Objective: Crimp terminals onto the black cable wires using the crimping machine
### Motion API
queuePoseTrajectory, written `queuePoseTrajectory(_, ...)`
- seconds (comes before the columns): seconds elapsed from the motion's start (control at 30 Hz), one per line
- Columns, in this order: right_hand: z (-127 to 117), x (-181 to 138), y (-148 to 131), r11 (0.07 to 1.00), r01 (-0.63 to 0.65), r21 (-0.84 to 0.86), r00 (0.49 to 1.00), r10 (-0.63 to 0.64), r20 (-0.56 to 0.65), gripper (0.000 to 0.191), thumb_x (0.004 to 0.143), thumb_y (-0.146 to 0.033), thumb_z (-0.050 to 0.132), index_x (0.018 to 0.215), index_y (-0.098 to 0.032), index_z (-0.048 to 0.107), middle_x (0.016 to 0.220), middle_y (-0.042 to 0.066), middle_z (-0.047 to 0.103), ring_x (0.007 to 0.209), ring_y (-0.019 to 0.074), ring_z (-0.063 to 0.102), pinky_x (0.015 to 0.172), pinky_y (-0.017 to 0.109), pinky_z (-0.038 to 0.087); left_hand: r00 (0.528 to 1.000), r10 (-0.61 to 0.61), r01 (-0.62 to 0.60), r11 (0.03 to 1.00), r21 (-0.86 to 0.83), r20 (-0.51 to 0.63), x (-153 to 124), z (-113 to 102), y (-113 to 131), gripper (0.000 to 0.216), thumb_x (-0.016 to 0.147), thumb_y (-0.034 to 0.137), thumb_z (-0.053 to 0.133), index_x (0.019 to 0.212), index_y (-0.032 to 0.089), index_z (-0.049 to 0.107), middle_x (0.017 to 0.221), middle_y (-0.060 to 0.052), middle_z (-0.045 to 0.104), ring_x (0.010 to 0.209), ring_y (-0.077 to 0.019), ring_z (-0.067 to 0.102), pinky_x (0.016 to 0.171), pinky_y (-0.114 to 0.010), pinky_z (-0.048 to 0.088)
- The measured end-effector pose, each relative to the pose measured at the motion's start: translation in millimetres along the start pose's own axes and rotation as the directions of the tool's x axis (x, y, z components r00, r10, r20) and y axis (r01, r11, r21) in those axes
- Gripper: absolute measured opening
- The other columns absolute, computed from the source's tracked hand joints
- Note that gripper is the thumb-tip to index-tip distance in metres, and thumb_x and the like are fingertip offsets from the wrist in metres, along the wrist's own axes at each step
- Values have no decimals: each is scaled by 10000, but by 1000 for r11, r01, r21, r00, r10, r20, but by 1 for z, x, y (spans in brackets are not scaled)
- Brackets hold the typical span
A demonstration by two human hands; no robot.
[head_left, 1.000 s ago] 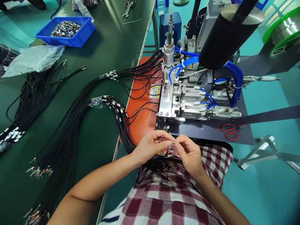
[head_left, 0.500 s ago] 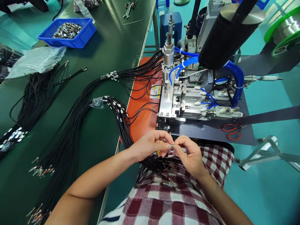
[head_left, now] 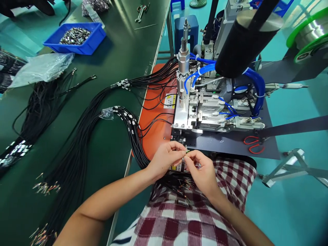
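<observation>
My left hand (head_left: 166,159) is closed in a pinch on thin cable wires (head_left: 188,151) at the machine's front edge. Fingertips touching, my right hand (head_left: 202,172) pinches at the same small wires from the other side; how the wires are split between the fingers is too small to tell. Below both hands, a bundle of black cables with stripped coloured wire ends (head_left: 187,183) rests on the checked cloth over my lap. Another black cable bundle (head_left: 134,140) with silver connectors hangs over the table edge toward my lap.
The soldering-type machine (head_left: 183,116) on an orange base (head_left: 153,133) stands just ahead. Red-handled scissors (head_left: 252,145) lie on its dark plate. On the green table (head_left: 123,44) are more black cables (head_left: 84,136), a blue bin (head_left: 89,46) of metal parts, and a wrench (head_left: 139,15).
Both hands have shifted slightly, the right one a little left and closer to the left. The wires' tips now point up between the fingertips. The view has moved slightly.
</observation>
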State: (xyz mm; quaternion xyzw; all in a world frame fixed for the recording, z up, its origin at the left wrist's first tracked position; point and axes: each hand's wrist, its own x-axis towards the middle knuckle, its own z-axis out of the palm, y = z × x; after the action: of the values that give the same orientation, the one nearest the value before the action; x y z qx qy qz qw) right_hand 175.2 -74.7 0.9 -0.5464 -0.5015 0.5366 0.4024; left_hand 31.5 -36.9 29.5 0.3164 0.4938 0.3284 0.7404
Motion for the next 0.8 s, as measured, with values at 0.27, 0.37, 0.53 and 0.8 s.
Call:
queuePoseTrajectory(0.27, -26, 11, -6, 994, -51, 98, 998, 48, 34, 150, 837, -338, 609, 845, -193, 644, 722, 15, 616, 572, 133, 548, 531, 257, 506, 995, -77, 80, 996, -49, 64, -1, -2, 7, 242, 709, 301, 727, 785, 127, 577, 453, 86, 432, 381, -23, 347, 417, -170, 216)
queuePoseTrajectory(0.37, -23, 14, -9, 992, -48, 116, 998, 42, 52, 150, 833, -335, 613, 839, -190, 649, 714, 14, 612, 580, 131, 547, 542, 255, 505, 994, -84, 87, 995, -49, 72, -1, -1, 7, 238, 713, 298, 723, 789, 128, 575, 453, 86, 431, 381, -24, 345, 414, -170, 216)
queuePoseTrajectory(0.53, -19, 16, -11, 989, -52, 140, 998, 45, 54, 135, 814, -321, 633, 792, -187, 634, 712, 7, 602, 581, 122, 535, 549, 248, 491, 992, -87, 92, 995, -47, 87, -2, -2, 6, 227, 719, 286, 718, 797, 126, 577, 504, 74, 458, 395, -26, 363, 412, -173, 228)
queuePoseTrajectory(0.8, -20, 15, -9, 970, -101, 220, 993, 84, 85, 141, 807, -321, 639, 788, -182, 625, 712, 1, 580, 582, 114, 521, 545, 241, 490, 991, -98, 105, 992, -68, 95, -4, -2, 7, 215, 723, 266, 716, 802, 123, 575, 524, 73, 470, 388, -19, 371, 406, -173, 234)
